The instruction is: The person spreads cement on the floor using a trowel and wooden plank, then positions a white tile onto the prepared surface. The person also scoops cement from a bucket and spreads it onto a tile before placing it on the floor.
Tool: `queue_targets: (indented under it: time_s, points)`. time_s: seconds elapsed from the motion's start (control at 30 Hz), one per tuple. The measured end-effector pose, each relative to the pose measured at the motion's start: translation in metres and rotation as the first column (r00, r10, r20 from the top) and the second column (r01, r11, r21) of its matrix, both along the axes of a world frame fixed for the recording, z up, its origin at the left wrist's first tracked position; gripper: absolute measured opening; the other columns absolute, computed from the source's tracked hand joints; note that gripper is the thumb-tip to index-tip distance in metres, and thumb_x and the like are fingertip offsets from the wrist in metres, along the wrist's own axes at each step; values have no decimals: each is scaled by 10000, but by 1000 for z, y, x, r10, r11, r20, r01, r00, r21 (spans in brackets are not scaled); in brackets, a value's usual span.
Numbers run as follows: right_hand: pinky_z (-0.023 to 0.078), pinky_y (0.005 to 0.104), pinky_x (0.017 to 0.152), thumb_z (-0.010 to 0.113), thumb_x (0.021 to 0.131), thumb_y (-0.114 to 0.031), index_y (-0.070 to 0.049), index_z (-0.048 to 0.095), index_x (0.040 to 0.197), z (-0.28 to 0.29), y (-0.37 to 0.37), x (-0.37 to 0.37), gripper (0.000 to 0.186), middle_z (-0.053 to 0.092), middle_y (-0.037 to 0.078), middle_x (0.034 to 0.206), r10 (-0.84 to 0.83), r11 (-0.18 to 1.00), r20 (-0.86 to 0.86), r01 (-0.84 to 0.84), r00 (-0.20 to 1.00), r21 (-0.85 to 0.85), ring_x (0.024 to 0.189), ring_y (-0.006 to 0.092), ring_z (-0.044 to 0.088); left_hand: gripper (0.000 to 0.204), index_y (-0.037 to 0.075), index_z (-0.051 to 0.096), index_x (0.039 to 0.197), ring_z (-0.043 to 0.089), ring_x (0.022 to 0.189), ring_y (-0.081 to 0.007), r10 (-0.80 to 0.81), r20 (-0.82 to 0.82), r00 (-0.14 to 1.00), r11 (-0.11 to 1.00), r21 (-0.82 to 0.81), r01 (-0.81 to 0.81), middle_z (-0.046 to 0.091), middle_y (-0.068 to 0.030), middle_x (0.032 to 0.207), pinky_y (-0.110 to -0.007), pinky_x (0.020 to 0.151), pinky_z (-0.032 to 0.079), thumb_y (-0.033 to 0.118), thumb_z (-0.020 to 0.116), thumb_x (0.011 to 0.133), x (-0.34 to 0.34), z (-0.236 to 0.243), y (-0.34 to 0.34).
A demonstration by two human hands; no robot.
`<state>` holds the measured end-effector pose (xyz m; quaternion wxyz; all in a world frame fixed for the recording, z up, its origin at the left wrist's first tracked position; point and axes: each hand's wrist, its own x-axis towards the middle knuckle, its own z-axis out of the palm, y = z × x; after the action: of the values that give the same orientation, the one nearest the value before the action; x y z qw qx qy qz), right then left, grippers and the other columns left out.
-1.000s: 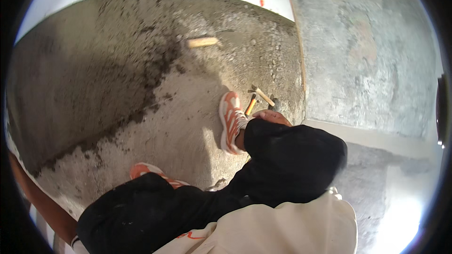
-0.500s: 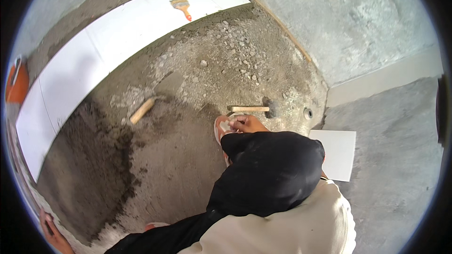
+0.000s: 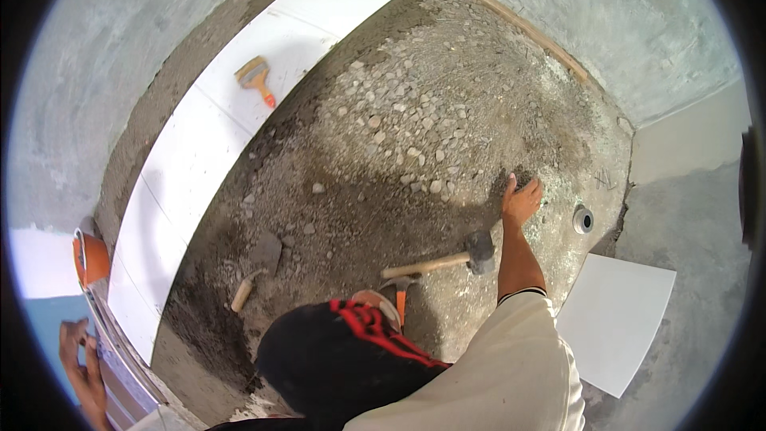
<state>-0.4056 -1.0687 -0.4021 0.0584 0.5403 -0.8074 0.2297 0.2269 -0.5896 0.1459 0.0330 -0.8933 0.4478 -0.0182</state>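
My right hand (image 3: 520, 199) reaches down to a dark patch of gritty floor (image 3: 471, 215), fingers spread. Below it lie a wooden-handled mallet (image 3: 481, 252) with a dark head and, beside my foot, an orange-handled hammer (image 3: 400, 303). A trowel (image 3: 243, 294) lies farther left. My left hand (image 3: 84, 363) is at the lower left beside a metal-edged frame (image 3: 120, 363), fingers bent and apart, with nothing visible in them. An orange-handled paintbrush (image 3: 255, 80) rests on a row of white tiles (image 3: 191, 144).
Plastered walls (image 3: 622, 16) rise around the floor. A wooden strip (image 3: 511, 20) runs along the back edge. A round drain pipe (image 3: 583, 220) sits at the right near a loose white tile (image 3: 614, 323). An orange bucket (image 3: 92, 263) stands at the left, and gravel (image 3: 407, 112) covers the middle back.
My right hand has moved from beside my foot forward and right onto the floor. My left hand has risen slightly along the left edge. The view has swung, showing more wall and floor.
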Motion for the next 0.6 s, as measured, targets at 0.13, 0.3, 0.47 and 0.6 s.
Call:
queue_targets:
  time_s: [0.13,0.3,0.47,0.6]
  points:
    - [274,550,1204,547,1013,-610,-47,386,1569,-26,-13,-17,808,407,217,1597,-32,999,31,31,999,28,1517,383,333,306,-35,662,1196,606,970,-273,-216,-150,965,971,68,228,626,-164,1037,-410,849,502,225,645,1034,-37,7,-176]
    - [211,544,1252,527,1014,-634,-17,350,1584,-18,-15,-2,859,337,207,1652,-34,991,-3,34,999,126,1564,360,255,319,-67,677,1129,631,850,-290,-521,-190,832,838,71,541,620,-182,929,-393,777,497,181,706,931,-89,-14,-312]
    - [211,527,1256,524,1012,-639,-38,335,1596,-8,-16,-3,859,334,178,1659,-28,988,1,28,1000,153,1566,317,259,321,-9,727,1093,647,855,-382,-719,-268,642,626,152,765,696,-192,926,-461,784,508,237,755,889,-126,-29,-420]
    - [224,518,1249,529,1014,-627,-47,346,1589,-2,-20,-7,837,363,161,1645,-32,986,-14,33,999,164,1559,309,276,277,-3,719,1113,644,898,-398,-700,-416,581,571,162,804,683,-201,955,-474,846,509,217,729,945,-149,-54,-512]
